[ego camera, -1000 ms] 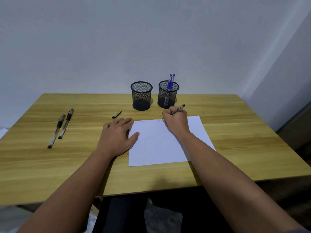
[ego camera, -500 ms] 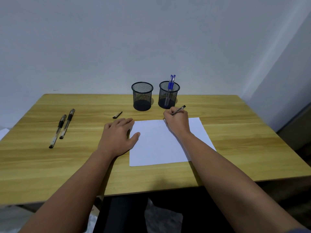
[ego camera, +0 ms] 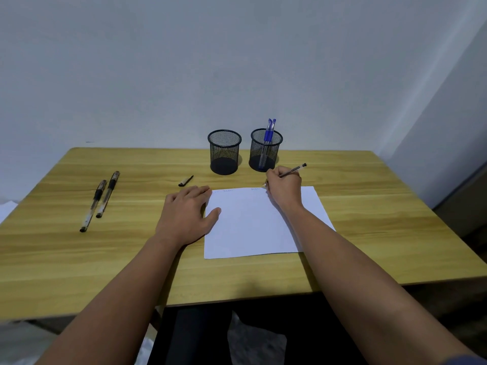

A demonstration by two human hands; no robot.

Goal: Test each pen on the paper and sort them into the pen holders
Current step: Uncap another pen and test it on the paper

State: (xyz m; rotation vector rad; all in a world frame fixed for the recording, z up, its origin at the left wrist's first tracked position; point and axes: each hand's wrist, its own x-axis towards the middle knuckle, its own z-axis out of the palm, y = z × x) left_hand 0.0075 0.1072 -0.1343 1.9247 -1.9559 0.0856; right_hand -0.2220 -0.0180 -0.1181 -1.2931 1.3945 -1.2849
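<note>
A white sheet of paper point(ego camera: 253, 225) lies on the wooden table point(ego camera: 369, 212). My right hand point(ego camera: 286, 189) grips an uncapped black pen point(ego camera: 293, 170), its tip touching the paper's top edge where faint scribbles show. My left hand point(ego camera: 185, 213) rests flat, fingers spread, on the paper's left edge. Behind stand two black mesh pen holders: the left holder point(ego camera: 224, 152) looks empty, the right holder point(ego camera: 266, 150) contains two blue pens point(ego camera: 269, 130). A black pen cap point(ego camera: 185, 180) lies near the left holder. Two black capped pens point(ego camera: 101, 198) lie at the table's left.
A pale wall rises directly behind the table. The table's front edge runs across below my forearms, with dark space and crumpled plastic point(ego camera: 257, 343) beneath. A bit of white paper point(ego camera: 6, 209) shows beyond the left edge.
My right hand with the pen has shifted slightly along the paper's top edge, as in writing. My left hand and everything else stay put.
</note>
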